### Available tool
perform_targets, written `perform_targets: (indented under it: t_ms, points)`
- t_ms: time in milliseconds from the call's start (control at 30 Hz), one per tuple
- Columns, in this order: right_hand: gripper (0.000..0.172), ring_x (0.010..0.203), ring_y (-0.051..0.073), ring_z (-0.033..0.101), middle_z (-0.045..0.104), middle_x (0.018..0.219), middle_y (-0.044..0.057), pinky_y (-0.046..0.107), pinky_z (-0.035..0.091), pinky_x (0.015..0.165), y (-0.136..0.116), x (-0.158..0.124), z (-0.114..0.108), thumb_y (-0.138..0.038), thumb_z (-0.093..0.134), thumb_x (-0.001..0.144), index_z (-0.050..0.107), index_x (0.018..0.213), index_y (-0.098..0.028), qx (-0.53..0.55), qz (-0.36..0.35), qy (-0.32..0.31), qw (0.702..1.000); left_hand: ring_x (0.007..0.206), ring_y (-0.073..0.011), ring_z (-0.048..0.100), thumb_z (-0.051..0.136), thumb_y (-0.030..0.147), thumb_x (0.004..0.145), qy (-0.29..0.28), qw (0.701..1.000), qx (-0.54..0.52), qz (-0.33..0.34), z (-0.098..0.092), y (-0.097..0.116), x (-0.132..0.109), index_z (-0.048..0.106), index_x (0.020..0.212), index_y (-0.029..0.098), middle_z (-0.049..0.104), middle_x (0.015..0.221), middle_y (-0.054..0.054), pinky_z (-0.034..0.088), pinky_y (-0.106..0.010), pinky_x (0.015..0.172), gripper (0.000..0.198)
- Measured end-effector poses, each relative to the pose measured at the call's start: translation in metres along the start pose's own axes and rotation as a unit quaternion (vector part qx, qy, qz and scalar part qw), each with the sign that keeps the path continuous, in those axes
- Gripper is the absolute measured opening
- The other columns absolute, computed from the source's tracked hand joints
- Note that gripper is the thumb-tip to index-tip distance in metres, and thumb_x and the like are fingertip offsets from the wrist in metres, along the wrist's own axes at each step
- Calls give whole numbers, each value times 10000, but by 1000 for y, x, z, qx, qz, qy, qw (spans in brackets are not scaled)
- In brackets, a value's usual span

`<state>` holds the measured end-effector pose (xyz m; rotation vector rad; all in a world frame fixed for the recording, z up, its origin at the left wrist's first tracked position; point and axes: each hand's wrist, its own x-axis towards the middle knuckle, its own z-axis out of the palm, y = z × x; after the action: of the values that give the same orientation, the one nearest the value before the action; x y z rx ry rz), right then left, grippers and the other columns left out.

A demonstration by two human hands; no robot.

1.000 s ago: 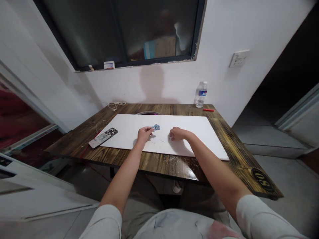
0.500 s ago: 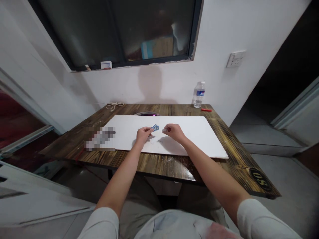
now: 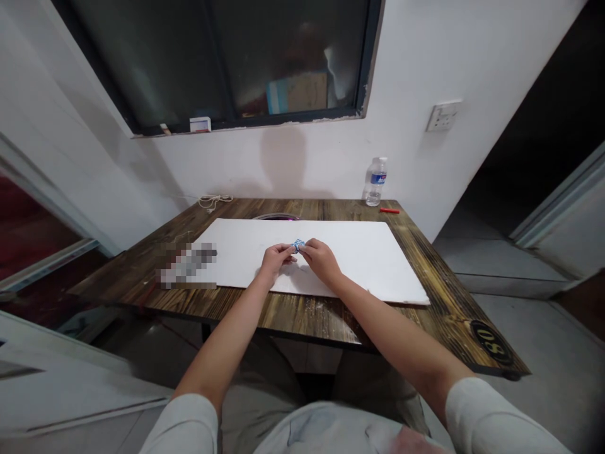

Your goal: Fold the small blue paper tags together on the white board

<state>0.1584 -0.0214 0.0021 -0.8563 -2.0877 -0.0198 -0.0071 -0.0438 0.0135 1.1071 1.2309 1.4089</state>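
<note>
A small blue and white piece (image 3: 297, 244) is held over a white board (image 3: 368, 255) that lies on a dark wooden table (image 3: 331, 315). My left hand (image 3: 275, 260) pinches the piece from the left. My right hand (image 3: 321, 260) pinches it from the right, fingertips meeting those of the left hand. Most of the piece is hidden by the fingers, so its exact shape is unclear.
A flat blurred-out object (image 3: 188, 265) lies at the board's left edge. A water bottle (image 3: 373, 181) and a red pen (image 3: 389, 210) stand at the table's back right near the wall. A coiled white cord (image 3: 213, 200) lies at the back left. A wall socket (image 3: 442, 116) sits above.
My right hand has moved left from the board to meet my left hand and has closed on the blue piece. The left hand stayed almost where it was.
</note>
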Motion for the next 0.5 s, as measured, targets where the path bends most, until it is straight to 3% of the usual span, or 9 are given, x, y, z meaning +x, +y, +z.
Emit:
perform_targets:
  t_ms: [500]
  points:
    - [216, 938, 227, 496, 573, 1131, 89, 377, 426, 809, 5, -2, -4, -279, 605, 919, 744, 1079, -324, 28, -24, -19, 999, 552, -116, 618, 890, 457, 486, -3, 1000, -11, -12, -7, 4, 1, 719, 781, 146, 692, 682, -34, 387, -209, 520, 461]
